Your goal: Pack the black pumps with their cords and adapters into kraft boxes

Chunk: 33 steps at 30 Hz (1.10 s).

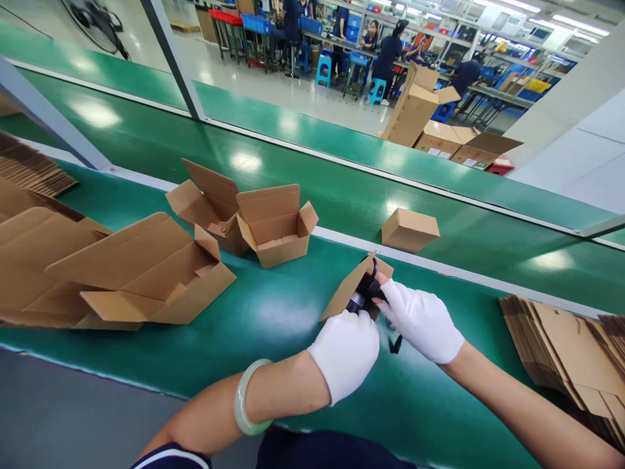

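Note:
Both hands wear white gloves with bare fingertips and meet at a small open cardboard box (346,290) on the green bench. My left hand (346,355) is closed at the box's near side, its fingertips mostly hidden. From the right, my right hand (420,320) pinches a bundled black cable (370,281) at the box's opening. A silvery-grey part shows in the bundle, but its kind is unclear. Just below my right hand, a black end piece (396,344) hangs outside the box.
Open cardboard boxes (279,251) stand left, with a larger one (161,293) nearer. A closed box (410,230) sits on the green conveyor belt (336,189) beyond the white rail. Flattened cartons (561,352) are stacked right. Slanted metal posts (176,62) rise left; people work behind.

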Tool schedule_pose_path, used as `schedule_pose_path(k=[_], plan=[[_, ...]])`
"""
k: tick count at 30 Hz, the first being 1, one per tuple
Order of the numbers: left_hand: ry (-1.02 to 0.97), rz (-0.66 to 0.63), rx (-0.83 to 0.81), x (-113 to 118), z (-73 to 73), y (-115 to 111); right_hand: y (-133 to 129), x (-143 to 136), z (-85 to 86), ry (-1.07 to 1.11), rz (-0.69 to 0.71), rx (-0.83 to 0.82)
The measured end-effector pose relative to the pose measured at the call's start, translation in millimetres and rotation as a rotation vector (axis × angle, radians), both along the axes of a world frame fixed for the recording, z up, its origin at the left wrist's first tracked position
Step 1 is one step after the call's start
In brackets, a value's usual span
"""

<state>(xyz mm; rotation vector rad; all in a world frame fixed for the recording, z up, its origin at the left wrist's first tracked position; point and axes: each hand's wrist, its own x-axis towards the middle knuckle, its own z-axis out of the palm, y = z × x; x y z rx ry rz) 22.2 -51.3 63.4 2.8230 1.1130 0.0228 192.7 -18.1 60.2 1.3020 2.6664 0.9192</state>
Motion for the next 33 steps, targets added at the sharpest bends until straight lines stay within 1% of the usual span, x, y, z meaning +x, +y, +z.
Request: schedule_pose_path(k=[2,4,6,8,9,11,12,14,15,17,19,20,22,26,28,30,31,33], plan=[[0.004,0.011,-0.011,0.6,0.0,-0.6,-7.7,-7.8,7.5,-0.062,-0.117,-0.006],[0.012,0.018,-0.018,0.3,0.9,-0.8,-8.7,-21.4,19.9,-0.118,-0.264,-0.094],[0.035,-0.005,-0.01,-0.2,1.9,-0.4,-1.1,-37.8,32.3,-0.119,-0.372,-0.214],[0.066,-0.048,0.013,-0.3,2.3,0.4,12.4,-53.0,39.3,-0.086,-0.423,-0.35],[0.075,-0.069,0.02,0.0,2.3,0.9,19.3,-58.9,39.8,-0.068,-0.43,-0.41],[0.074,-0.079,0.007,0.9,2.0,1.7,29.0,-65.1,35.1,-0.039,-0.435,-0.483],[0.065,-0.065,-0.01,1.3,2.0,1.9,30.7,-65.0,30.9,-0.028,-0.445,-0.49],[0.05,-0.019,-0.051,1.7,2.4,1.7,27.3,-58.0,22.2,-0.011,-0.467,-0.452],[0.045,0.0,-0.065,1.6,2.8,1.4,23.1,-51.7,19.0,-0.001,-0.441,-0.426],[0.041,0.02,-0.074,0.9,4.0,0.8,12.9,-36.6,16.4,0.033,-0.303,-0.363],[0.043,0.014,-0.084,-0.1,5.1,0.9,4.6,-23.3,17.5,0.074,-0.157,-0.303],[0.044,0.012,-0.086,-0.7,5.4,1.2,2.3,-19.1,18.4,0.091,-0.123,-0.288],[0.052,-0.002,-0.087,-1.9,5.1,2.0,2.2,-17.3,19.9,0.111,-0.113,-0.298],[0.055,-0.02,-0.075,-3.1,2.0,2.7,16.7,-34.5,22.7,0.085,-0.098,-0.463],[0.045,-0.035,-0.048,-2.5,1.4,3.0,26.8,-45.2,25.8,0.052,-0.139,-0.539],[0.057,-0.048,-0.039,-2.7,2.7,4.0,34.9,-50.5,28.4,0.05,-0.19,-0.573],[0.069,-0.05,-0.044,-4.0,4.0,5.0,37.2,-49.8,28.6,0.057,-0.186,-0.586],[0.095,-0.052,-0.06,-11.2,7.5,7.7,36.1,-41.2,25.2,0.095,-0.097,-0.598]])
